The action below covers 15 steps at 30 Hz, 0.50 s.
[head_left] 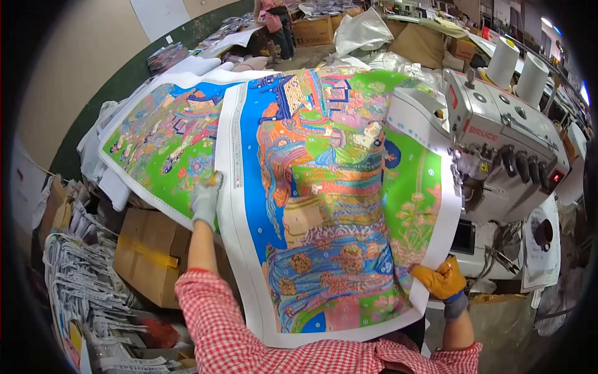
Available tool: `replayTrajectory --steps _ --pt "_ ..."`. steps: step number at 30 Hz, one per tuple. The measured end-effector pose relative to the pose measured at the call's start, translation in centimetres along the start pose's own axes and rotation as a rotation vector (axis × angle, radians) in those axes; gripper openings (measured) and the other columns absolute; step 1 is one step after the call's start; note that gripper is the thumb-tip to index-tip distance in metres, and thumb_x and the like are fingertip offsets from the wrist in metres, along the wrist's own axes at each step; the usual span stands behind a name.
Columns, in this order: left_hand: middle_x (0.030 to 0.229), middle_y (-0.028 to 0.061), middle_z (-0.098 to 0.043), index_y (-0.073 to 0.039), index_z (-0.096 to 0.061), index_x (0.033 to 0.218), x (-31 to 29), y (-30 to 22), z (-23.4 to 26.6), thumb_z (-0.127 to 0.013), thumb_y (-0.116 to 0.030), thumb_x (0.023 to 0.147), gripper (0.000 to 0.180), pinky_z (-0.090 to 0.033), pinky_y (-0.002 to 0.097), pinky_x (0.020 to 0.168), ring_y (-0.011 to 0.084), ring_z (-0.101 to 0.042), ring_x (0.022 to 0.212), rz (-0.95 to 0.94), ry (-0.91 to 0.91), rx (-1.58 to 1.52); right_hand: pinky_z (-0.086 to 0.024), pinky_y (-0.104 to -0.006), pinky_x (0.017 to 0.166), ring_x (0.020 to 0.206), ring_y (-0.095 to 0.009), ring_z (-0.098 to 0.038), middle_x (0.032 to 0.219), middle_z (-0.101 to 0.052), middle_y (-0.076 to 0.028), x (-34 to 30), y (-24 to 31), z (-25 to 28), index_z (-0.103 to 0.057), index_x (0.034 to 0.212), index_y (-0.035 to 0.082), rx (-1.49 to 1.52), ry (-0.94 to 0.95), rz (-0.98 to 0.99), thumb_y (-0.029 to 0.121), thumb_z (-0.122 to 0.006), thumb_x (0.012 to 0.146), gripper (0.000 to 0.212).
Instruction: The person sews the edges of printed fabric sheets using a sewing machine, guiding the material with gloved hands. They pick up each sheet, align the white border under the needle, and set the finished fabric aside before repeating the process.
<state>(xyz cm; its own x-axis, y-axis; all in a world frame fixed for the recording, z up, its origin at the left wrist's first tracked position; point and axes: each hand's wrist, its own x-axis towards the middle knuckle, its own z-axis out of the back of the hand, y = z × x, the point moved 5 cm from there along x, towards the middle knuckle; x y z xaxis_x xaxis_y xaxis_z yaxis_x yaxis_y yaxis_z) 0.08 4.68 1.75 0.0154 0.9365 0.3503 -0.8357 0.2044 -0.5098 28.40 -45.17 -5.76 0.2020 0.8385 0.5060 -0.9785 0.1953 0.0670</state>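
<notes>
We see the left hand (pixel 204 199) and right hand (pixel 443 280) with fingers closed on the printed cloth (pixel 324 199), not yet fed into the sewing machine (pixel 504 149).

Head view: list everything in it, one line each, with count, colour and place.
printed cloth panel: one, blue, green and orange, held spread at centre
second printed panel: one, same colours, lying at left
sewing machine: one, white, at right
thread cones: two, white, atop the machine
cardboard box: one, brown, lower left
bundled paper stacks: several, grey-white, lower left
other person: one, standing, top centre
left hand: grey glove, gripping the panel's left edge
right hand: orange glove, gripping its lower right edge
</notes>
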Motion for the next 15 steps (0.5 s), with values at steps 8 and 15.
replayTrajectory --steps 8,15 --pt "0.098 0.0181 -0.057 0.01 -0.044 0.109 3.3 -0.4 -5.3 -0.072 -0.042 0.061 0.076 -0.044 0.0342 0.072 0.0263 -0.056 0.085 0.098 0.257 -0.272 -0.034 -0.0263 0.056 0.056 -0.01 -0.049 0.093 -0.062 0.011 0.7 1.0 2.8 -0.062 0.088 0.028 0.029 -0.04 -0.088 0.019 -0.061 0.065 0.025" --pt "0.104 0.0109 -0.053 0.002 -0.05 0.111 -0.9 -0.1 2.7 -0.047 -0.017 0.085 0.032 -0.04 0.0284 0.084 0.0157 -0.049 0.093 -0.189 0.219 -1.289 -0.025 -0.0312 0.046 0.046 -0.018 -0.036 0.051 -0.042 -0.001 4.7 -0.5 0.4 -0.066 0.089 0.026 0.486 0.006 -0.316 0.023 -0.066 0.069 0.02"
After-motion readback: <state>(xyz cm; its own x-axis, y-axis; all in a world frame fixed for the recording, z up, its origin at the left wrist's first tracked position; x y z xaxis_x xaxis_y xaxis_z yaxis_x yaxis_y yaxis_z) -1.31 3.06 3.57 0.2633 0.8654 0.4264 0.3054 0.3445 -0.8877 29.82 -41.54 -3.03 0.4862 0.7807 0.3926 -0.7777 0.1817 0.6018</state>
